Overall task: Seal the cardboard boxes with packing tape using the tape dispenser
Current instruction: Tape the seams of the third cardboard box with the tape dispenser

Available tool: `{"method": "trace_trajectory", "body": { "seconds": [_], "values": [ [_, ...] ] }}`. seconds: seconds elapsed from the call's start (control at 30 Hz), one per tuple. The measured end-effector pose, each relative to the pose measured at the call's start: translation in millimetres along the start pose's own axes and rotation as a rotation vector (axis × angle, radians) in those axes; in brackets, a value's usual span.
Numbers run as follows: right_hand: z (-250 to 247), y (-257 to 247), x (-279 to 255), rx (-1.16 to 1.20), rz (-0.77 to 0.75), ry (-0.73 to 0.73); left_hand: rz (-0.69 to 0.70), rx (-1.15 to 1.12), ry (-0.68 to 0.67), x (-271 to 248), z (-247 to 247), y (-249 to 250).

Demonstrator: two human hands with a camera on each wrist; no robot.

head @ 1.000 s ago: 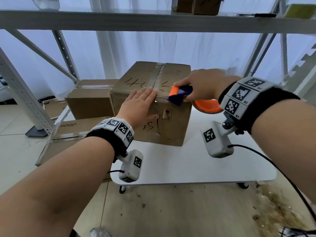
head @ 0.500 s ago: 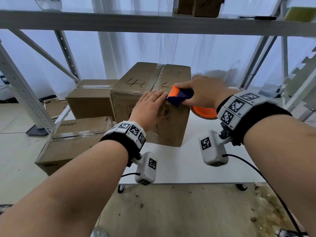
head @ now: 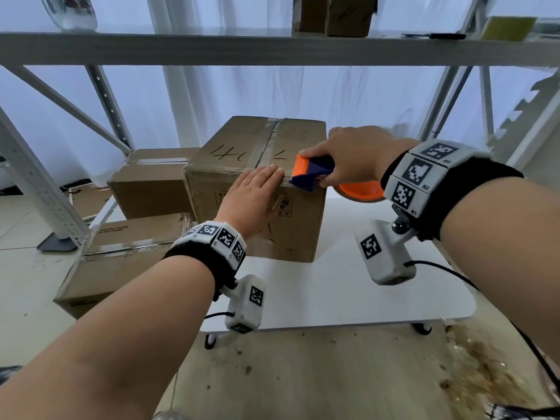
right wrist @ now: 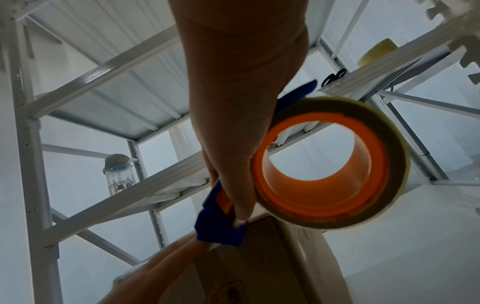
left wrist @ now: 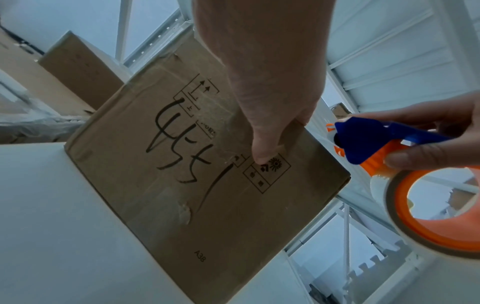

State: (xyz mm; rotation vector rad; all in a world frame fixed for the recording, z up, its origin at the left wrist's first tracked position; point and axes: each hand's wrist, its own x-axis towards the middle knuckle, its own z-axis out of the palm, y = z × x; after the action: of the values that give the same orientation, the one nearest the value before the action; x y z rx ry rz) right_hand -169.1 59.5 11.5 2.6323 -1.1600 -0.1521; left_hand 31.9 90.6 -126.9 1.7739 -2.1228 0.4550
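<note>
Tape dispenser (head: 312,172), roll half hidden, gripped by right hand (head: 356,156); left hand (head: 253,197) flat on box (head: 291,234).

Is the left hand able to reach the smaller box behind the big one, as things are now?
Probably yes. The left hand lies flat on the big box's front edge, holding nothing, and the smaller box stands just left of it with nothing between.
</note>
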Motion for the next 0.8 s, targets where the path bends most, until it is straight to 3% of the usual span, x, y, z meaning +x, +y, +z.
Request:
{"method": "trace_trajectory", "body": {
  "seconds": [0.5, 0.8],
  "values": [
    [15.6, 6.2, 1.2, 0.051, 0.047, -0.021, -0.017, -0.032, 0.036, 0.6, -3.2, 2.9],
    [15.0, 11.4, -3.0, 0.080, 0.033, 0.082, -0.042, -0.062, 0.060, 0.0, -4.9, 5.7]
  ]
}}
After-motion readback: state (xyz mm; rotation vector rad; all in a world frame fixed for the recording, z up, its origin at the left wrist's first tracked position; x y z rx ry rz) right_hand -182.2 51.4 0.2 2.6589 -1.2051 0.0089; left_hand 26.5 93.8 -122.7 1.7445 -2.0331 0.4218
